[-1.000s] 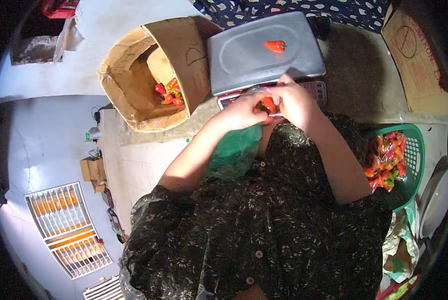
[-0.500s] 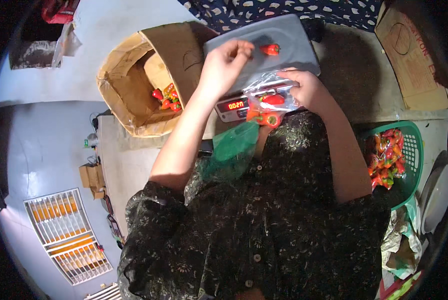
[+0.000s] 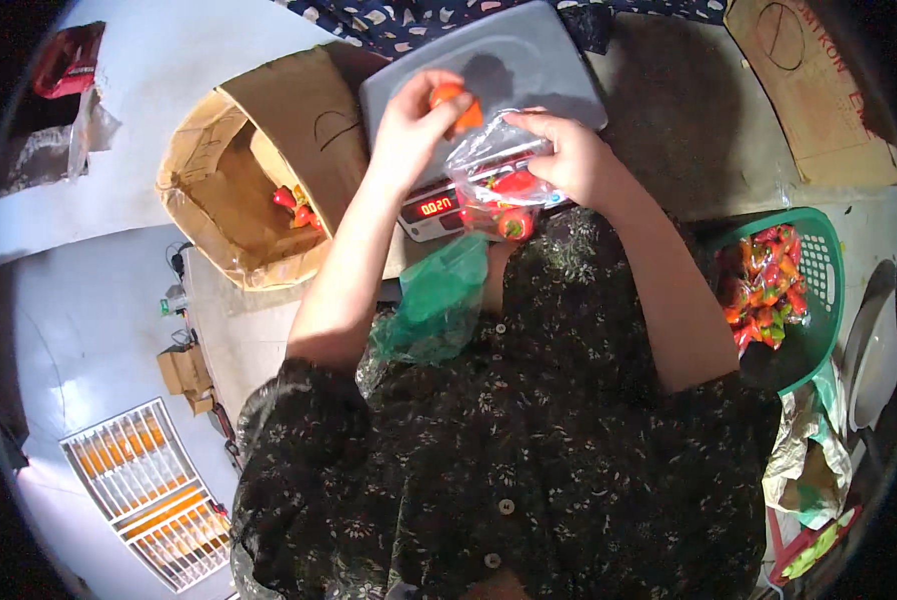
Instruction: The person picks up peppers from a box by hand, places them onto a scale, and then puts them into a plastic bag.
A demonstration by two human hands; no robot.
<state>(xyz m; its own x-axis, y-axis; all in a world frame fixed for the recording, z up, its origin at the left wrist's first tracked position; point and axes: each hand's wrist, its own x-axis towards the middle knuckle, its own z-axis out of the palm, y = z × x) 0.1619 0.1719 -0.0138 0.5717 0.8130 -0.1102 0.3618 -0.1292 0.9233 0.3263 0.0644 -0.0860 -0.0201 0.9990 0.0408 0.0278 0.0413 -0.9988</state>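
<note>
1 open brown cardboard box (image 3: 304, 110), w/ at least 3 reddish peppers (image 3: 295, 205) inside, stood L of 1 grey flat-topped scale (image 3: 554, 85). 1 green plastic basket (image 3: 819, 290), far R, had many bagged red-orange chillies (image 3: 764, 285), too jumbled to count. 1 clear plastic bag (image 3: 472, 152), w/ min. 2 red pods (image 3: 516, 223), was at scale's front, R hand's (image 3: 576, 158) fingers gripping it. L hand's (image 3: 412, 122) fingers pinched 1 small orange pepper (image 3: 462, 108) above scale.

Holding both forearms (image 3: 354, 255) across the near edge of the worktop (image 3: 739, 120), pinching with left hand (image 3: 416, 122) and right hand (image 3: 573, 158).
</note>
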